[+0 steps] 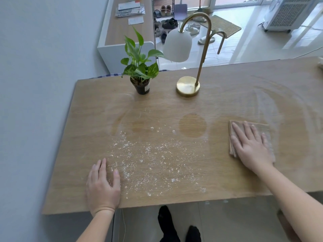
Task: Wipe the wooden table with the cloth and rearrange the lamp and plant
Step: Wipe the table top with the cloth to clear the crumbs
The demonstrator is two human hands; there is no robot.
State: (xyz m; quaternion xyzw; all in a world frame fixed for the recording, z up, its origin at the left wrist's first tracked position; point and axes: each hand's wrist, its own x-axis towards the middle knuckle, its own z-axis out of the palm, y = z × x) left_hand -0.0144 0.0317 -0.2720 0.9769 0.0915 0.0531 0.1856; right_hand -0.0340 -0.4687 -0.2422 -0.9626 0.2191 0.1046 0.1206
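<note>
- Cloth (260, 127), a folded tan square, lies flat on the right part of the wooden surface (73, 154), well apart from the lamp (187, 86) and the plant (139, 67).
- My right grip (250, 145) is released: palm down, fingers straight and spread, pressing on the cloth. It covers most of it, so only the far and left edges show.
- My left grip (103, 186) is released too, lying flat on bare wood near the front left corner with straight fingers and holding nothing.
- White powder (148, 154) and crumbs are scattered between my two grips, thickest just right of the left one.
- Toward the far edge the lamp stands upright, its round brass base on the wood. Its brass neck arches over to a white shade (177, 46) hanging on the left side.
- Just left of the lamp, the plant stands upright in a small black pot (142, 87). One leaf reaches the shade's edge; I cannot tell whether they touch.
- In front of the lamp base the wood has a darker round patch (192, 125), and a fainter, smaller one sits in front of the pot.
- Pale curved streaks (265, 98) mark the wood beyond the cloth.
- My feet in black socks (167, 222) show below the front edge.
</note>
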